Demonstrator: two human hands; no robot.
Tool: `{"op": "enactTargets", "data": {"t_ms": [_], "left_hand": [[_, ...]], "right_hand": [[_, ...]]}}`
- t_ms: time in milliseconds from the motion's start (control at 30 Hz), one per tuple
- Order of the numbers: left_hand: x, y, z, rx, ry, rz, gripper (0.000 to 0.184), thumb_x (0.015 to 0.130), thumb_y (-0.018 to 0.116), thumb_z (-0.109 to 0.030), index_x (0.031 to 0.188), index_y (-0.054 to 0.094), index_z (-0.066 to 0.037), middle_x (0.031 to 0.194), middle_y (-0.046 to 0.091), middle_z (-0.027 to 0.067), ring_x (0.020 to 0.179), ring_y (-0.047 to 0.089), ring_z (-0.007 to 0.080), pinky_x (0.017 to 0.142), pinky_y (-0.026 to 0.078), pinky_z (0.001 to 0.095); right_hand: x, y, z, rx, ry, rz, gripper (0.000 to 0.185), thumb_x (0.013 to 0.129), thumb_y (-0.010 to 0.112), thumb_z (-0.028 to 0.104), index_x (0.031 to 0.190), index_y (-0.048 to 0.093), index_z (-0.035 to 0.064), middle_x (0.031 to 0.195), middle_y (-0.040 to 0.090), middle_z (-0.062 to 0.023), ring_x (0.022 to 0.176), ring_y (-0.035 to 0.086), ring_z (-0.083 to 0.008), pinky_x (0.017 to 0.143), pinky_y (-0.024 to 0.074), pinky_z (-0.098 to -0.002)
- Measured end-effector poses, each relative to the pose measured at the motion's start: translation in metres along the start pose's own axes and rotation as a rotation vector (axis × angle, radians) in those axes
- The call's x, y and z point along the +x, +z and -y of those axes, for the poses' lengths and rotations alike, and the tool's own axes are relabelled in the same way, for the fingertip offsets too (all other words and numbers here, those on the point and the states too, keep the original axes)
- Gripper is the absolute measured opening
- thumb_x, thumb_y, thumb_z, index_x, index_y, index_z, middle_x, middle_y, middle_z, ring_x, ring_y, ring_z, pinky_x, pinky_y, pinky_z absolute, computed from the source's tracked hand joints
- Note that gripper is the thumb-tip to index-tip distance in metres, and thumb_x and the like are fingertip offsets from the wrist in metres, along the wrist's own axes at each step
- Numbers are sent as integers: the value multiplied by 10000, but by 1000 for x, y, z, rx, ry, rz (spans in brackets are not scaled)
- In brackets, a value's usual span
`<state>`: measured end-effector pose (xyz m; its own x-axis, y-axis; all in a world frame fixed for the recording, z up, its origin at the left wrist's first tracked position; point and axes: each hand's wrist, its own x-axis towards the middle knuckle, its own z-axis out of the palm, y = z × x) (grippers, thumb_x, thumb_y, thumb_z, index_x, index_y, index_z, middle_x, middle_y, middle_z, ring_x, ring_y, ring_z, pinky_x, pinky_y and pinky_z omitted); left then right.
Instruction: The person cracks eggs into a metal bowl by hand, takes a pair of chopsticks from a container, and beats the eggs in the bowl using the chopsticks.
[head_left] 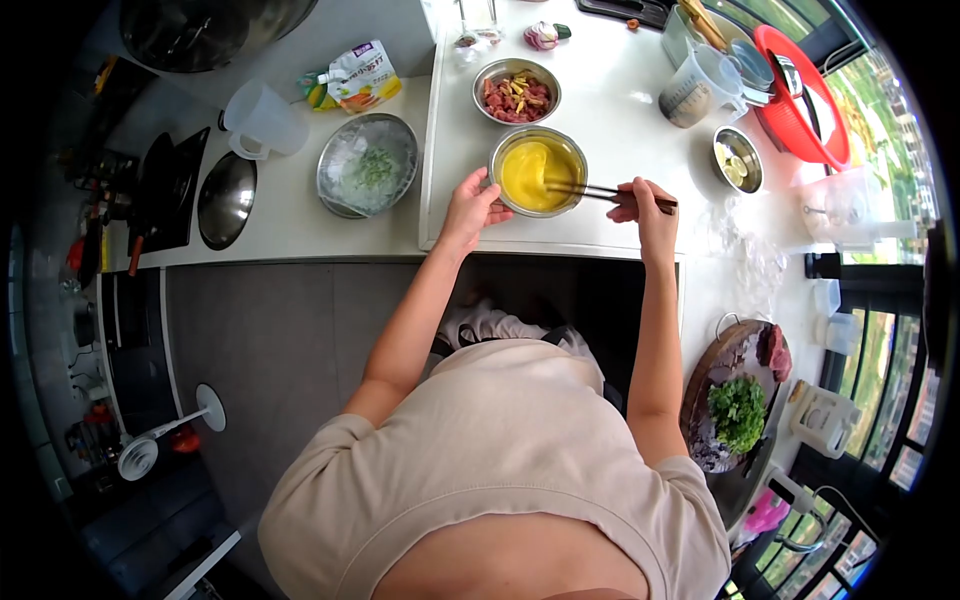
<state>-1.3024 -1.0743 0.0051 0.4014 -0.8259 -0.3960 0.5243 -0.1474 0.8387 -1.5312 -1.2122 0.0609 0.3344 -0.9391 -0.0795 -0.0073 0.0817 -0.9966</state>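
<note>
A steel bowl [577, 150] of yellow beaten egg [522, 180] stands near the front edge of the white counter. My left hand [474, 208] holds this bowl at its left side, the thumb by the rim and the fingers curled around the lower wall. In my right hand [650, 212] is a pair of dark chopsticks [597, 191], gripped near their thick ends. Their tips reach over the right rim into the egg. Just behind stands a smaller steel bowl [556, 92] of red meat pieces [503, 103] with yellowish strips.
To the left are a steel bowl [326, 180] with chopped greens, a white jug [268, 118] and a food pouch [362, 76]. On the right stand a measuring jug [690, 88], a small bowl [719, 140] and a red basket [842, 140]. A cutting board [715, 385] holds herbs [737, 414] and meat.
</note>
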Motion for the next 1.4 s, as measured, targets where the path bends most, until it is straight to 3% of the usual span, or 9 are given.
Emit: {"op": "enactTargets", "data": {"t_ms": [333, 467, 600, 633, 767, 900, 1000, 1133, 1400], "left_hand": [[1, -2, 1, -6, 6, 23, 340, 959, 475, -94, 1289, 436, -23, 973, 633, 96, 738, 651, 166, 651, 573, 302], [1, -1, 1, -3, 4, 17, 349, 959, 477, -95, 1298, 432, -25, 972, 635, 96, 738, 653, 166, 650, 573, 299], [1, -2, 1, -3, 6, 23, 358, 960, 476, -97, 1307, 425, -26, 979, 634, 102, 739, 657, 172, 651, 574, 301], [1, -2, 1, -7, 7, 20, 357, 961, 476, -97, 1307, 424, -25, 982, 634, 103, 740, 657, 173, 651, 575, 302], [1, -2, 1, -5, 2, 16, 358, 962, 473, -97, 1308, 420, -21, 992, 630, 105, 743, 657, 173, 652, 577, 305], [1, -1, 1, -6, 0, 9, 357, 963, 470, -95, 1307, 417, -18, 997, 628, 103, 748, 655, 173, 654, 579, 307], [1, -1, 1, 9, 10, 16, 353, 964, 471, -98, 1304, 419, -18, 993, 628, 101, 752, 654, 172, 657, 577, 307], [0, -1, 1, -2, 6, 10, 351, 965, 469, -98, 1304, 421, -21, 992, 629, 98, 754, 652, 169, 660, 575, 306], [0, -1, 1, 14, 2, 28, 339, 962, 480, -116, 1292, 445, -47, 993, 639, 85, 779, 658, 160, 694, 573, 303]], "right_hand": [[-1, 4, 5, 79, -29, -70, 313, 932, 526, 199, 872, 639, -87, 724, 655, -154, 579, 670, -220, 560, 550, -287], [0, -2, 6, -7, 62, 134, 317, 939, 528, 208, 880, 639, -84, 726, 656, -154, 594, 673, -213, 564, 549, -281], [2, 7, -1, 14, -61, -49, 326, 937, 525, 212, 870, 637, -87, 713, 657, -148, 572, 668, -209, 544, 548, -284], [2, 3, 2, -2, 19, 50, 345, 944, 529, 236, 879, 636, -85, 715, 657, -149, 583, 673, -212, 552, 549, -282], [-1, 6, 6, 57, -42, -61, 344, 948, 525, 228, 885, 642, -90, 715, 659, -149, 588, 676, -209, 550, 550, -274], [-2, -3, 12, -38, 56, 112, 326, 945, 536, 211, 864, 644, -86, 704, 659, -146, 591, 677, -203, 557, 551, -264], [-2, 4, 11, 26, -70, -75, 322, 943, 535, 202, 851, 645, -86, 702, 658, -143, 582, 675, -203, 537, 548, -267], [-4, -4, 15, -13, 31, 122, 321, 943, 540, 210, 849, 643, -79, 694, 656, -136, 579, 671, -198, 546, 540, -260], [-5, -3, 14, -5, -43, -15, 330, 939, 547, 220, 854, 650, -82, 702, 656, -132, 561, 661, -192, 537, 532, -253]]}}
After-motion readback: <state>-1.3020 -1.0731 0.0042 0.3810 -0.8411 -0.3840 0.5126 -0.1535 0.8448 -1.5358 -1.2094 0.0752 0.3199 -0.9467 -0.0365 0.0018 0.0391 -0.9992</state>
